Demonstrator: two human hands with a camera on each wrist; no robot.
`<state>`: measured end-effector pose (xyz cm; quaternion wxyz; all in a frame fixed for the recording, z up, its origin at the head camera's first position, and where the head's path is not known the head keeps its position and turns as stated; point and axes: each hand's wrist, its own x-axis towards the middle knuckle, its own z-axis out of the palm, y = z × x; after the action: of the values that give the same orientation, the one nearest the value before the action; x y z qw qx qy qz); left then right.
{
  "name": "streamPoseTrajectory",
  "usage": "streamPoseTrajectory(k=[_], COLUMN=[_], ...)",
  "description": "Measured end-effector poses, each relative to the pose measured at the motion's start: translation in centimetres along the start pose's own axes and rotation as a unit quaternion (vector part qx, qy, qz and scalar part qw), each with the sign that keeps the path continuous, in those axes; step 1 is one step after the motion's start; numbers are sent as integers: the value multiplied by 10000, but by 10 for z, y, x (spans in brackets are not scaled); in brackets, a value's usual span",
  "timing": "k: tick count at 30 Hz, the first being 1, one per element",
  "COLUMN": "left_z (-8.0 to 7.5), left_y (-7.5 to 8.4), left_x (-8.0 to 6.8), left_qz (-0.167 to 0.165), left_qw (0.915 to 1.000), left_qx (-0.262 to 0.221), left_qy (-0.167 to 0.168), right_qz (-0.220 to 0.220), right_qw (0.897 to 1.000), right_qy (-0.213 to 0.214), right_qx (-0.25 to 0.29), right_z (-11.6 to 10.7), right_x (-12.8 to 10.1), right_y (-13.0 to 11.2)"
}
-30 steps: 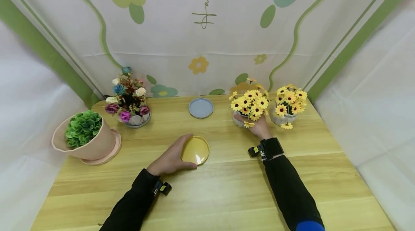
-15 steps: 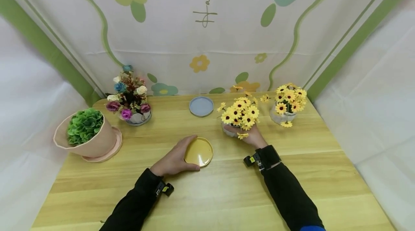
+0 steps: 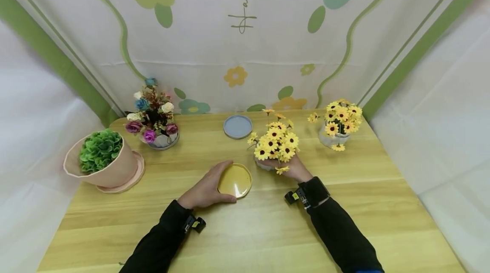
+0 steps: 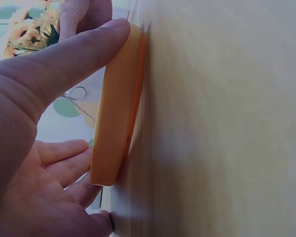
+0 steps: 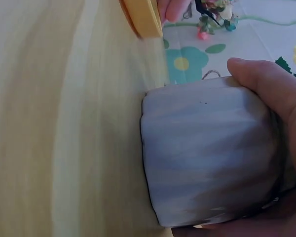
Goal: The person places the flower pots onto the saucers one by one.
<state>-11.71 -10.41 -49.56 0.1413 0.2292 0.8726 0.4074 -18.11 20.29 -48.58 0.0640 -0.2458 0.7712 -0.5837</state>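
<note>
My left hand point(image 3: 204, 189) spans the round yellow saucer point(image 3: 235, 183), thumb on the near rim and fingers at the far rim. The left wrist view shows the saucer edge-on between thumb point(image 4: 69, 69) and fingers, low over the wood. Just right of it, my right hand point(image 3: 294, 170) grips a pale ribbed flowerpot point(image 5: 207, 153) with yellow daisies point(image 3: 277, 142). In the right wrist view the hand wraps the pot near its top, and the pot's base is close to the table surface. The blooms hide part of the pot from above.
A grey-blue saucer point(image 3: 237, 126) lies at the back middle. Another daisy pot point(image 3: 334, 137) stands back right. To the left are a pot of mixed roses point(image 3: 162, 140) on a grey saucer and a pink pot point(image 3: 118, 166) with green foliage on a pink saucer. Fabric walls border the table.
My right hand has brought the daisy pot leftward and nearer, away from the other daisy pot and toward the yellow saucer. The left hand and yellow saucer have barely moved.
</note>
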Motion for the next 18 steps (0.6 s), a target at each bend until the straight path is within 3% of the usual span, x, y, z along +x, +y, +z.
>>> streamPoseTrajectory(k=[4, 13, 18], left_z=[-2, 0, -2], left_y=[2, 0, 0], left_x=[0, 1, 3], left_qz=[-49, -18, 3], left_qw=[10000, 10000, 10000], left_qx=[-43, -62, -7], left_qy=[31, -17, -34], right_qz=[89, 327, 259], right_qw=[9998, 9911, 9918], right_qy=[-11, -443, -607], right_qx=[182, 1210, 1097], right_z=[4, 14, 17], right_x=[1, -6, -5], right_y=[-4, -17, -17])
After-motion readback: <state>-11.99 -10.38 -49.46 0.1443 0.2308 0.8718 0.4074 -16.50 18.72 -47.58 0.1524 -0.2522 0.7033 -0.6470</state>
